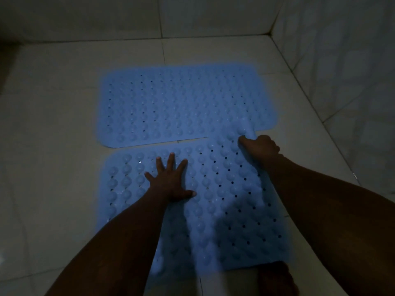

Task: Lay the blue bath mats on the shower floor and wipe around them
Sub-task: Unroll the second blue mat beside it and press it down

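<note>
Two blue bath mats with raised bumps and small holes lie on the pale tiled shower floor (53, 116). The far mat (171, 103) lies flat. The near mat (230, 201) lies in front of it, and its far right corner overlaps the far mat's near edge. My left hand (171, 180) presses flat on the near mat with fingers spread. My right hand (260, 146) is closed on that raised far right corner of the near mat.
Tiled walls (342, 60) close in at the back and on the right, meeting in a corner at the upper right. A bare foot (275, 278) shows at the bottom edge, just past the near mat. The light is dim.
</note>
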The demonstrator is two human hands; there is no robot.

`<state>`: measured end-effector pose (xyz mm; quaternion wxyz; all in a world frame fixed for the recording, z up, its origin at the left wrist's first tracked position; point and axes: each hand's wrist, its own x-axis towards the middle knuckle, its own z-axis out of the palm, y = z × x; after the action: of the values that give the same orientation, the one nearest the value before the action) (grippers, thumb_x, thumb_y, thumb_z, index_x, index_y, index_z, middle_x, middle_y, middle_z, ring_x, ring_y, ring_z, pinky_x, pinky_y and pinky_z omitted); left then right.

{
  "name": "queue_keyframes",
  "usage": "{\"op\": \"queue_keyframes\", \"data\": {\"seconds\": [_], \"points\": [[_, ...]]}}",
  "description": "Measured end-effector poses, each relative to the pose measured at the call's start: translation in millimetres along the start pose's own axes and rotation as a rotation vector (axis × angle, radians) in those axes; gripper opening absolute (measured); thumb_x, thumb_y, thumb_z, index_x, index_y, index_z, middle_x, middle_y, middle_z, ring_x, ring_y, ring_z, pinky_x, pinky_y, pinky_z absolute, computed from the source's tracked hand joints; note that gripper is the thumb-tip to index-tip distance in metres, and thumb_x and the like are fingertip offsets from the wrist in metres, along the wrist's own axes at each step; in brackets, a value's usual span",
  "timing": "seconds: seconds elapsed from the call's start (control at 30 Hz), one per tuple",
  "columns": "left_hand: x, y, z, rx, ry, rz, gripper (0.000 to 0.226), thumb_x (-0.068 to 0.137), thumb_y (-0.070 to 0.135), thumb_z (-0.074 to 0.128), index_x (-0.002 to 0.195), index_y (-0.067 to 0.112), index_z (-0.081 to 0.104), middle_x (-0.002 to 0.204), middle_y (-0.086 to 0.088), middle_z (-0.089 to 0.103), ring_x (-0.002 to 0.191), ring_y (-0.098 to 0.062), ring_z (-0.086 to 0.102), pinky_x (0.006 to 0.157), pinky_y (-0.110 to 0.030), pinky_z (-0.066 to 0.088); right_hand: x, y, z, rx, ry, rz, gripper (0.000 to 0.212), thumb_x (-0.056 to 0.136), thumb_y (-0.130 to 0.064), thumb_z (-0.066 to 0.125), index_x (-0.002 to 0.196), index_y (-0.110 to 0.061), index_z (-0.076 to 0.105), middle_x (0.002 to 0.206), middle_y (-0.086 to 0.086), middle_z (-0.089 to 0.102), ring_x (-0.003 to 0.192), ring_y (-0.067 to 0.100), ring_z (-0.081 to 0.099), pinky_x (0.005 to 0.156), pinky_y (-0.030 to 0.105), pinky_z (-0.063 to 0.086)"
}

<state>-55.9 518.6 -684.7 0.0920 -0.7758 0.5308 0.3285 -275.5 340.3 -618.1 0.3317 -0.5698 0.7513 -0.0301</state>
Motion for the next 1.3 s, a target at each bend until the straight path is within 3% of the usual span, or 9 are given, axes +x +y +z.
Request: {"op": "queue_keyframes", "data": {"seconds": [0.17, 0.3, 0.4, 0.5, 0.6, 0.77, 1.0, 1.2, 1.3], "points": [[3, -3, -2, -0.024, -0.02, -0.004, 0.127, 0.061, 0.087, 0.067, 0.154, 0.051, -0.012, 0.16, 0.007, -0.038, 0.146, -0.038, -0.034, 0.107, -0.082, 0.0, -6, 2, -10, 0.152, -0.12, -0.046, 0.073, 0.055, -0.05, 0.072, 0.114, -0.008, 0.062, 0.102, 0.013, 0.069, 0.077, 0.026, 0.067, 0.054, 0.029, 0.053], [3, -10, -7, -0.021, -0.001, 0.011, 0.124, 0.063, 0.085, 0.068, 0.153, 0.054, -0.01, 0.162, 0.009, -0.034, 0.148, -0.036, -0.031, 0.109, -0.08, 0.003, -6, 6, -17, 0.193, -0.087, -0.107, 0.092, 0.048, -0.058, 0.084, 0.123, -0.014, 0.055, 0.11, 0.007, 0.065, 0.089, 0.023, 0.067, 0.059, 0.028, 0.054], [7, -18, -18, -0.025, -0.011, 0.003, 0.122, 0.064, 0.08, 0.072, 0.153, 0.055, -0.007, 0.164, 0.012, -0.03, 0.151, -0.034, -0.025, 0.11, -0.079, 0.009, -14, 9, -18, 0.207, -0.007, -0.146, 0.098, 0.055, -0.057, 0.088, 0.13, -0.016, 0.041, 0.119, 0.004, 0.056, 0.099, 0.026, 0.06, 0.074, 0.036, 0.054], [5, -15, -22, -0.019, -0.032, -0.019, 0.121, 0.067, 0.075, 0.075, 0.153, 0.055, -0.007, 0.164, 0.012, -0.029, 0.152, -0.034, -0.023, 0.11, -0.079, 0.011, -17, 13, -14, 0.163, 0.046, -0.135, 0.119, 0.039, -0.074, 0.082, 0.134, -0.021, 0.034, 0.131, 0.008, 0.055, 0.115, 0.033, 0.059, 0.098, 0.053, 0.049], [2, -10, -19, -0.03, -0.02, -0.02, 0.12, 0.069, 0.072, 0.075, 0.154, 0.054, -0.007, 0.164, 0.012, -0.03, 0.151, -0.034, -0.024, 0.11, -0.08, 0.01, -9, 14, -11, 0.161, -0.019, -0.083, 0.134, 0.026, -0.087, 0.076, 0.139, -0.022, 0.04, 0.132, 0.004, 0.058, 0.115, 0.031, 0.061, 0.1, 0.051, 0.049], [2, -8, -18, -0.058, -0.025, -0.035, 0.12, 0.071, 0.068, 0.077, 0.155, 0.052, -0.007, 0.163, 0.011, -0.031, 0.151, -0.035, -0.026, 0.109, -0.081, 0.01, 6, 11, -14, 0.147, -0.068, -0.06, 0.107, 0.046, -0.084, 0.06, 0.134, -0.023, 0.052, 0.126, 0.007, 0.063, 0.11, 0.035, 0.062, 0.1, 0.053, 0.047], [2, -2, -19, -0.092, -0.02, -0.045, 0.117, 0.071, 0.074, 0.073, 0.156, 0.05, -0.003, 0.164, 0.01, -0.028, 0.151, -0.036, -0.023, 0.11, -0.08, 0.008, -9, 13, -28, 0.151, 0.207, -0.075, 0.115, 0.058, -0.061, 0.084, 0.143, -0.015, 0.021, 0.14, 0.02, 0.038, 0.128, 0.043, 0.045, 0.103, 0.059, 0.042], [6, -2, -14, -0.095, 0.01, -0.061, 0.116, 0.069, 0.076, 0.071, 0.156, 0.051, -0.002, 0.165, 0.011, -0.027, 0.152, -0.035, -0.023, 0.11, -0.081, 0.009, -9, 24, -27, 0.188, 0.167, -0.113, 0.078, 0.075, -0.042, 0.08, 0.128, -0.016, 0.029, 0.126, 0.013, 0.036, 0.111, 0.036, 0.052, 0.077, 0.034, 0.044], [8, -2, -10, -0.07, 0.021, -0.069, 0.118, 0.069, 0.078, 0.07, 0.156, 0.05, -0.004, 0.164, 0.011, -0.029, 0.151, -0.036, -0.024, 0.109, -0.081, 0.009, -3, 30, -29, 0.169, 0.207, -0.144, 0.074, 0.072, -0.039, 0.081, 0.123, -0.015, 0.032, 0.124, 0.014, 0.037, 0.108, 0.037, 0.054, 0.083, 0.04, 0.049]]}}
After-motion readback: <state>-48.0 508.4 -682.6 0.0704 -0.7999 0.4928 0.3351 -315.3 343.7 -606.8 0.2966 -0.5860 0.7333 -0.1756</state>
